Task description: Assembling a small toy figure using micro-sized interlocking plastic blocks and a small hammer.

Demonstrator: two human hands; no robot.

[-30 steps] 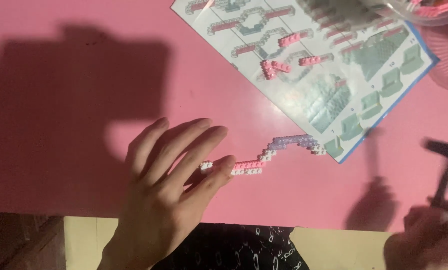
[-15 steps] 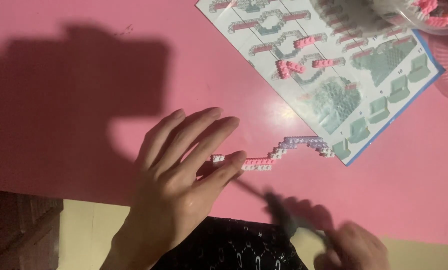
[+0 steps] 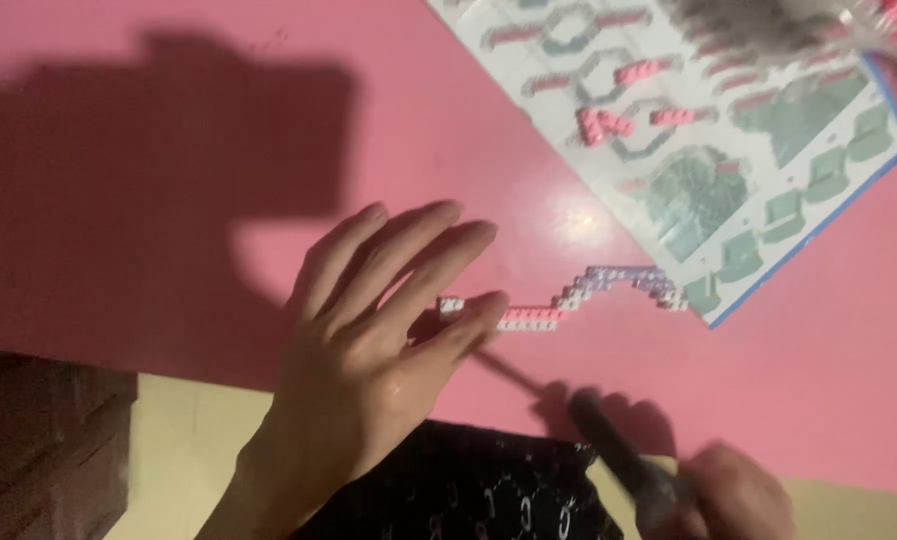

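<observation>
On the glossy pink tabletop [image 3: 148, 130] in the head view, I see my left hand [image 3: 368, 340] lying open and flat, fingers spread, its thumb tip touching the near end of a thin stepped strip of tiny pink, white and lilac plastic building bricks [image 3: 558, 300]. That strip runs rightwards from the thumb and rises to a lilac hump whose far end lies just at the lower corner of a white, blue-edged printed instruction sheet [image 3: 728, 150]. A few small pink brick pieces [image 3: 608, 122] rest on the sheet. At the lower right, my right hand [image 3: 738, 500] is closed round the handle of a slim dark tool [image 3: 608, 450], blurred, whose thin tip points up-left towards the strip, near the left thumb; I cannot tell if it touches. A dark patterned fabric [image 3: 468, 490] sits below the table edge.
</observation>
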